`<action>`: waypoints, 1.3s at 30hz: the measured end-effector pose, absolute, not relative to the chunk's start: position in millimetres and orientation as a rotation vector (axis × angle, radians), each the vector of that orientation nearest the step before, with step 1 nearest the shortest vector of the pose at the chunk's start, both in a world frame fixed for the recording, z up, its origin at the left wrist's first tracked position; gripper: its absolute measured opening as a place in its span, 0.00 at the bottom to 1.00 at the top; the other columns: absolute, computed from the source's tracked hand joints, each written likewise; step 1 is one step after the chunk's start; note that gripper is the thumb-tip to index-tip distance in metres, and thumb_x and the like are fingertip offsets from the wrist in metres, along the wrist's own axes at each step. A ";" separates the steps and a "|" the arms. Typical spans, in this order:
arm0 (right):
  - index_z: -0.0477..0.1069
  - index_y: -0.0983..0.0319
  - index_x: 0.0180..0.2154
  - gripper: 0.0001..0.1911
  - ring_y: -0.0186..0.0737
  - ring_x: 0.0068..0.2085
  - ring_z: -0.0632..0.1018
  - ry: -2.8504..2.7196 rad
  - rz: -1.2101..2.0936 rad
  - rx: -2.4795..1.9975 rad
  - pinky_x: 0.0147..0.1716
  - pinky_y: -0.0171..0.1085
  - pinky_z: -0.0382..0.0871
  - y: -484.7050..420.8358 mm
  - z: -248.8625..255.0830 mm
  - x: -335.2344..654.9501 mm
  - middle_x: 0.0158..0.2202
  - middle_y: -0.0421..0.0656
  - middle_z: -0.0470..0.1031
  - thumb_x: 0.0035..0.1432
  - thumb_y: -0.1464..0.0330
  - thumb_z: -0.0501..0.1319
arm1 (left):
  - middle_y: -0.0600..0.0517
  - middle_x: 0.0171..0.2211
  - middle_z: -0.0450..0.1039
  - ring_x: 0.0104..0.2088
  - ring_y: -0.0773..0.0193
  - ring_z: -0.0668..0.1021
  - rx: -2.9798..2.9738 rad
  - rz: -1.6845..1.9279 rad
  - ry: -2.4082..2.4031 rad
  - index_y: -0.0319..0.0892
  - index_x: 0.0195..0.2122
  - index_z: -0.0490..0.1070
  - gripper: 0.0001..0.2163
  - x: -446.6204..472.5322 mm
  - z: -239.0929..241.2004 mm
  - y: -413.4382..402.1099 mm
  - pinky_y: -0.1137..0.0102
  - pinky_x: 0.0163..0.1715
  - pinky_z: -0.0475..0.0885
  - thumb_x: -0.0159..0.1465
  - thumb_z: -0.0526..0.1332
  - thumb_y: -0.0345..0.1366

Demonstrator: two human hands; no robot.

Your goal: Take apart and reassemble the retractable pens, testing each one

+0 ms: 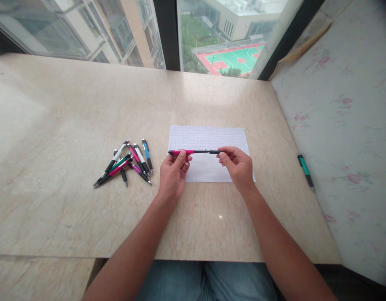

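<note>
Between my two hands a pink pen is held level, drawn apart above the paper. My left hand is closed on the pink barrel, its black end pointing left. A thin dark refill stretches across the gap from the barrel. In my right hand, thumb and fingers pinch the black grip section at the other end. Beneath lies a white sheet of paper, its upper half covered in rows of writing. Part of the grip section is hidden by my right fingers.
Left of my hands is a loose pile of pens in several colours, a blue pen at its right edge. A green pen lies by the papered wall. The stone ledge meets windows at the back.
</note>
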State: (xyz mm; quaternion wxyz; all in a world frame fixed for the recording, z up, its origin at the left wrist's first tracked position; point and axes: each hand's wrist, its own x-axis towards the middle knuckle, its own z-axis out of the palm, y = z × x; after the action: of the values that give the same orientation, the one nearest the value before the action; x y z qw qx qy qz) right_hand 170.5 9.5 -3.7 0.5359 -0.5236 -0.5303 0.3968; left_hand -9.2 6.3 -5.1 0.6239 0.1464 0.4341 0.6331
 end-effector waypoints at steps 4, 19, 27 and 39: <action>0.77 0.60 0.39 0.07 0.36 0.32 0.78 -1.285 0.939 -1.205 0.32 0.37 0.74 8.9 -3.2 170.3 0.32 0.42 0.79 0.57 0.67 0.64 | 0.52 0.32 0.76 0.29 0.73 0.77 0.347 1.453 1.005 0.38 0.33 0.75 0.11 -9.2 -4.8 6.3 0.81 0.27 0.69 0.52 0.73 0.35; 0.77 0.58 0.41 0.08 0.38 0.36 0.79 -1.570 0.811 -1.177 0.36 0.39 0.76 5.7 -9.6 163.5 0.38 0.44 0.79 0.60 0.69 0.61 | 0.52 0.33 0.77 0.31 0.72 0.78 0.432 1.321 1.020 0.39 0.36 0.75 0.11 -2.6 -3.6 -0.2 0.79 0.30 0.69 0.53 0.73 0.35; 0.75 0.58 0.44 0.11 0.38 0.38 0.80 -1.579 0.823 -1.178 0.37 0.39 0.77 6.0 -13.0 163.2 0.41 0.44 0.79 0.59 0.68 0.62 | 0.52 0.33 0.77 0.31 0.71 0.78 0.426 1.330 1.005 0.39 0.35 0.75 0.11 -4.7 -5.5 1.5 0.78 0.29 0.69 0.53 0.73 0.35; 0.69 0.59 0.56 0.21 0.41 0.35 0.75 -2.005 0.366 -1.555 0.37 0.40 0.70 32.5 -23.1 156.6 0.40 0.46 0.77 0.61 0.69 0.58 | 0.53 0.32 0.75 0.29 0.74 0.76 0.329 1.465 0.981 0.39 0.33 0.74 0.11 -14.7 -5.7 7.7 0.80 0.27 0.67 0.52 0.73 0.35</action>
State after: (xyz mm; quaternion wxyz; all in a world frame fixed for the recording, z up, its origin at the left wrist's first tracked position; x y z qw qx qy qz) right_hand 156.6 32.5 -23.1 0.2847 -0.5815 -0.7497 0.1367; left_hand -14.7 7.7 -5.7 0.6241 0.1434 0.4272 0.6383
